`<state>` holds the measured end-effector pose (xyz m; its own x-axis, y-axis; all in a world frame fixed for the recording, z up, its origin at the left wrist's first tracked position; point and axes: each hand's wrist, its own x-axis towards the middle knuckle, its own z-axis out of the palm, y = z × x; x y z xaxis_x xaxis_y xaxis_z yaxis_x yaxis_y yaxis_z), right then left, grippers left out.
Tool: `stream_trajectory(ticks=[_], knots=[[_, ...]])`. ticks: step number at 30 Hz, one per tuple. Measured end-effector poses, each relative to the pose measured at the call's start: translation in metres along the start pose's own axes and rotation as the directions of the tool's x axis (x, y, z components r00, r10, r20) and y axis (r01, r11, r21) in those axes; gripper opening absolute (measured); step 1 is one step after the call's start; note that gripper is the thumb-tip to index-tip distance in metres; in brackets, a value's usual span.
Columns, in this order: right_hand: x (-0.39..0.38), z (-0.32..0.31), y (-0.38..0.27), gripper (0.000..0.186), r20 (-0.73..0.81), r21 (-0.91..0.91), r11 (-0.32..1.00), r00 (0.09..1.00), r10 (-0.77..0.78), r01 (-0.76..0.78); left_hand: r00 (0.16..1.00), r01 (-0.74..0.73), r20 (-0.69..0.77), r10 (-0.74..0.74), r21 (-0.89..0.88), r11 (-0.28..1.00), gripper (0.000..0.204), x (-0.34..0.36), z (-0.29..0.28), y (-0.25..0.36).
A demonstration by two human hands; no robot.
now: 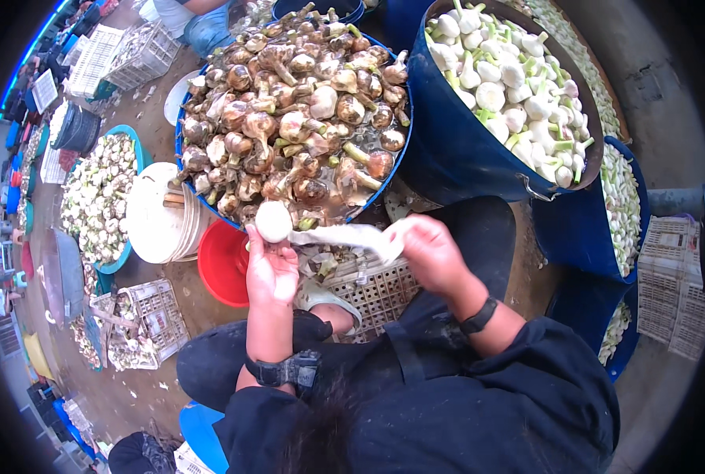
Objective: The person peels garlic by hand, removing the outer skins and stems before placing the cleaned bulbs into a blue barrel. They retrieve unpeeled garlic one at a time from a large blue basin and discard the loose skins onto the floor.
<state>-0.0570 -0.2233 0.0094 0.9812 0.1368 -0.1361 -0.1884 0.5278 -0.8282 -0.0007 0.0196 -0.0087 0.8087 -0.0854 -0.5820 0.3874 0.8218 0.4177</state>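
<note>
My left hand (270, 271) holds up a smooth white garlic bulb (273, 221) in its fingertips, palm turned upward. From the bulb's side a long pale strip of garlic skin (340, 236) stretches to the right. Its far end is pinched in my right hand (431, 254), which is slightly blurred. Just beyond both hands stands a blue-rimmed tub (404, 150) heaped with brown, dirty garlic bulbs (293, 118), with some water among them. At the far right, a big blue drum (463, 162) is full of clean white garlic bulbs (510, 83) with short green stems.
A red basin (219, 265) lies left of my left hand, beside a white lidded bucket (151, 213). Below my hands a perforated plastic crate (372, 296) holds peelings. More garlic fills a teal tub (103, 197) and blue containers (633, 213). Another person (202, 20) sits across.
</note>
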Motion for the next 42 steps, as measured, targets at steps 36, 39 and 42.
stream_trajectory(ticks=[36,39,42], knots=[[0.026,-0.002,0.056,0.028,0.104,-0.994,-0.020,0.973,0.207,0.110,0.916,-0.089,-0.267,0.299,0.593,0.801,0.021,0.000,0.014,-0.007],[0.038,0.036,0.037,0.035,0.063,-0.698,0.696,0.953,0.295,-0.170,0.914,-0.166,-0.142,0.380,0.723,0.670,0.023,-0.004,0.011,-0.018],[0.049,0.053,0.031,0.030,0.258,-0.299,0.891,0.870,0.420,-0.341,0.942,-0.030,-0.268,0.203,0.535,0.845,0.024,-0.006,0.020,-0.021]])
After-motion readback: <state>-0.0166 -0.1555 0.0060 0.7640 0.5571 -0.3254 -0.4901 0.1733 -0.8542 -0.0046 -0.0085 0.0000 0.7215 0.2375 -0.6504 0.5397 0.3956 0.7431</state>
